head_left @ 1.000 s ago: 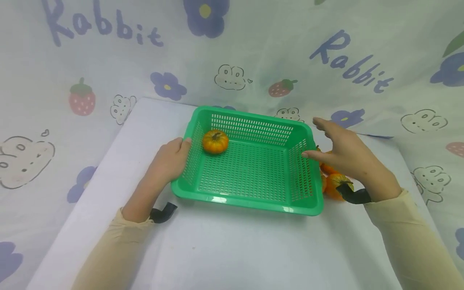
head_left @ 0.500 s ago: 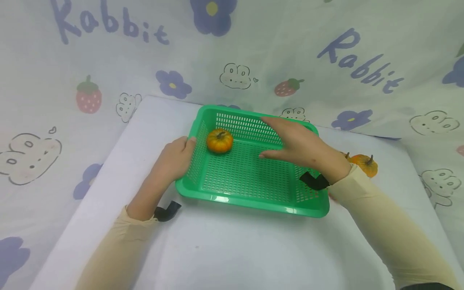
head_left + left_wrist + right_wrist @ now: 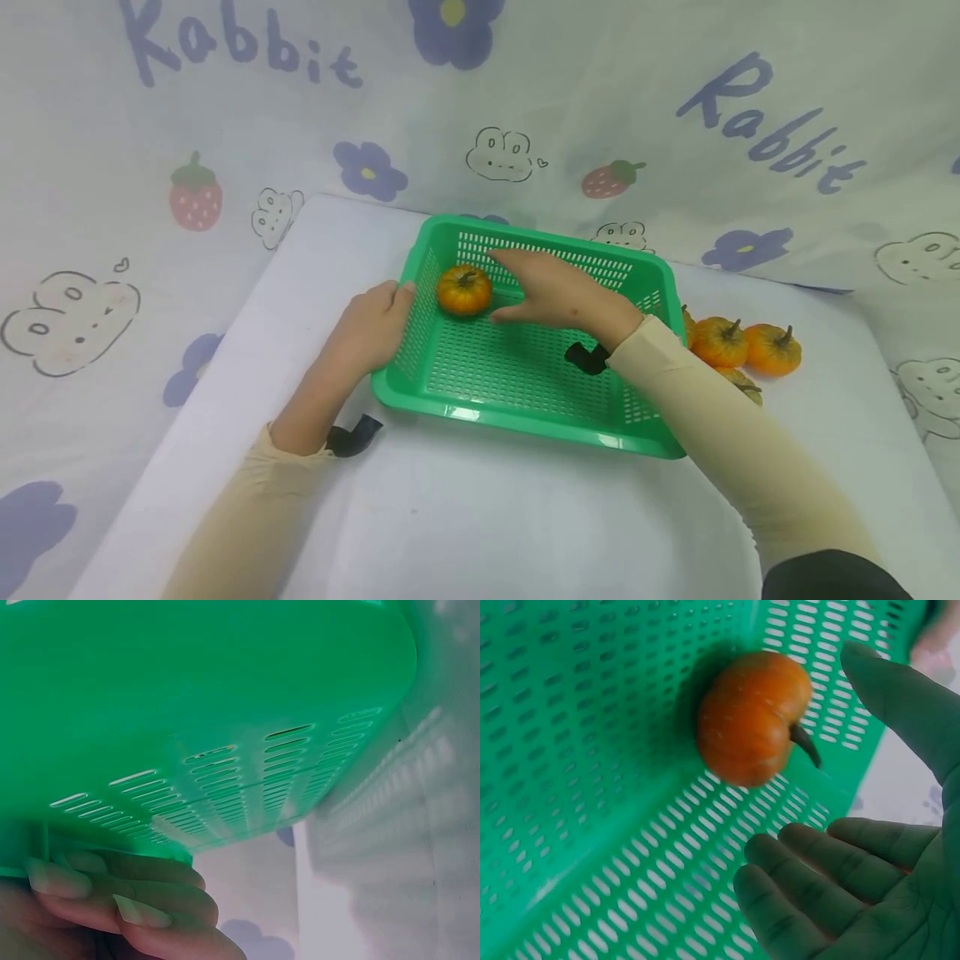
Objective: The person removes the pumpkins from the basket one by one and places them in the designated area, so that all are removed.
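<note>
A green plastic basket (image 3: 517, 375) with slotted walls stands on the white table. Inside its far left corner sits a small orange pumpkin (image 3: 464, 291) with a dark stem, also seen in the right wrist view. My left hand (image 3: 375, 329) grips the basket's left rim, thumb on top; in the left wrist view its fingers (image 3: 127, 896) curl under the rim from outside. Over the basket, my right hand (image 3: 551, 292) reaches toward the pumpkin with thumb and fingers spread. Nothing is between them, and the pumpkin (image 3: 754, 720) lies just beyond the fingertips in the right wrist view.
Several more small pumpkins (image 3: 720, 342) cluster on the table right of the basket, partly hidden by the right sleeve (image 3: 720, 417). Behind the table hangs a cloth (image 3: 420, 100) printed with rabbits, flowers and strawberries.
My right hand has moved left from the pumpkins beside the basket, over the right rim, to near the pumpkin inside. The left hand keeps its grip on the basket. The view has shifted slightly.
</note>
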The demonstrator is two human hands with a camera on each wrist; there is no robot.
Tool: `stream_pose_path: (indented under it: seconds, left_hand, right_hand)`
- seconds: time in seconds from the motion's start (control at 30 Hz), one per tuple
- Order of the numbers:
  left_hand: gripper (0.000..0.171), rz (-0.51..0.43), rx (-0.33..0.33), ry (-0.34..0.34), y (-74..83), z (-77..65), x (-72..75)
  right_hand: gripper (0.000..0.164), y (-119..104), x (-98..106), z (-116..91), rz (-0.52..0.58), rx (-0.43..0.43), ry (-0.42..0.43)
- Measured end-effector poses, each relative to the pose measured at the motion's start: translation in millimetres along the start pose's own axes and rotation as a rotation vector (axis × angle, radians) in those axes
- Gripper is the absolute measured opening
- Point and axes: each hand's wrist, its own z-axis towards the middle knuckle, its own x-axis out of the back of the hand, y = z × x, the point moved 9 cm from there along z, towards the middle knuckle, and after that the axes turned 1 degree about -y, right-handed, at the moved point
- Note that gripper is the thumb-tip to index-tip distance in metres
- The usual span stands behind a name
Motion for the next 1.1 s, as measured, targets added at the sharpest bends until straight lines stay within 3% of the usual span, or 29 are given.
stream_pose_path:
  seconds: [0.4, 0.73, 1.1]
  left_hand:
    - [0.053, 0.025, -0.014, 0.02, 7.2, 1.1, 4.5]
    - [0.054, 0.009, 0.01, -0.006, -1.0, 0.0, -2.9]
    - [0.053, -0.003, 0.005, 0.005, 0.9, 0.5, -0.1]
  right_hand:
    - [0.092, 10, -13, 32, 0.003, -0.015, -0.001]
    - [0.091, 14, -31, 37, -0.018, -0.002, -0.025]
    - [0.083, 14, -31, 41, -0.043, 0.018, -0.005]
